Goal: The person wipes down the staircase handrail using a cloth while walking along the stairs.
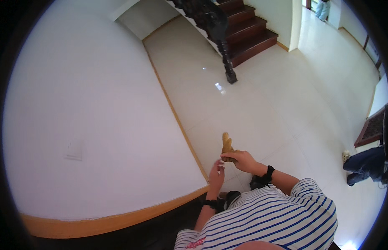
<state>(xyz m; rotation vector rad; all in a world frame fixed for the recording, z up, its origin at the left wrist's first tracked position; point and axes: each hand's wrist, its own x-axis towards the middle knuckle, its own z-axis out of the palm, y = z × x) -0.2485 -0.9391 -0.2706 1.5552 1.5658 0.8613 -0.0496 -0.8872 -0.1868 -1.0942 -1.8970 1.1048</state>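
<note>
My right hand is closed around the lower part of a small yellowish-brown carved figure, which looks like wood, though its material is not certain. The narrow top of the figure points away from me, over the tiled floor. Just left of its base is my left hand, slightly blurred, with bent fingers apart and nothing seen in them. Whether the left fingertips touch the figure cannot be told. Each wrist wears a black band.
A white wall with a wooden skirting stands at my left. Ahead are dark red stairs and a black carved handrail post. Another person's legs are at the right; a further person stands far off.
</note>
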